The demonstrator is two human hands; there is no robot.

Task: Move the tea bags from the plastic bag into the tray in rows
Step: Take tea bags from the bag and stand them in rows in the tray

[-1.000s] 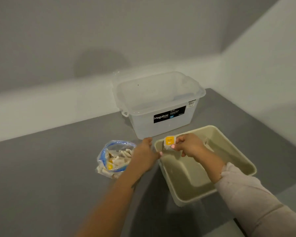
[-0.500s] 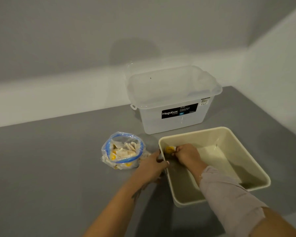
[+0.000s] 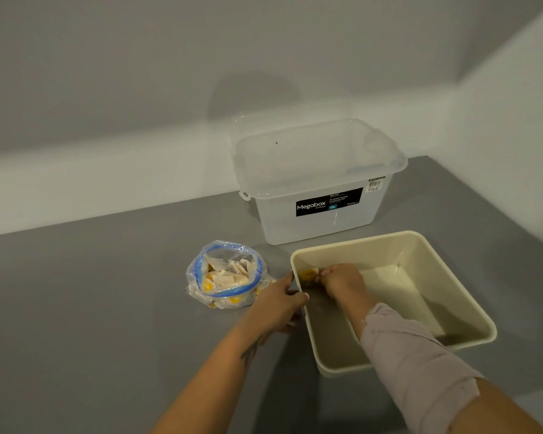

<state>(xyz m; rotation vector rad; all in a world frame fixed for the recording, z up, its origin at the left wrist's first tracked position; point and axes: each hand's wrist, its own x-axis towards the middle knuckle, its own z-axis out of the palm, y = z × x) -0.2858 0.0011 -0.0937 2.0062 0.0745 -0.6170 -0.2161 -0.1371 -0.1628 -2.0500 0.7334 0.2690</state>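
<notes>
A person works over a smooth, matte grey tabletop [image 3: 91, 308] set into a corner of pale walls. The right hand [image 3: 342, 281] reaches down inside a rectangular cream plastic tray [image 3: 470, 308] with rounded corners and a thick rolled rim, at the tray's far-left corner. Its fingers are curled and pinch 1 small square tea bag with a yellow label [image 3: 308, 274], which stands against the tray's inner wall in that corner; whether it touches the tray floor cannot be told. The right forearm wears a soft, wrinkled, pale mauve fabric sleeve [image 3: 420, 371] pushed up from the wrist.

The left hand [image 3: 279, 303] rests against the outside of the tray's left wall, fingers curled round the rim with the thumb over the top edge.

Just left of the tray sits a crumpled clear plastic zip bag with a blue seal strip [image 3: 226, 274], its mouth standing open in a round loop. Inside lies a loose heap of papery off-white tea bags [image 3: 229, 272], some showing yellow labels; their number cannot be told.

Behind the tray, near but apart from it, stands a translucent frosted plastic storage box [image 3: 320, 183] with a flared rim, a black "Megabox" label on its front and a small price sticker at the upper right.
</notes>
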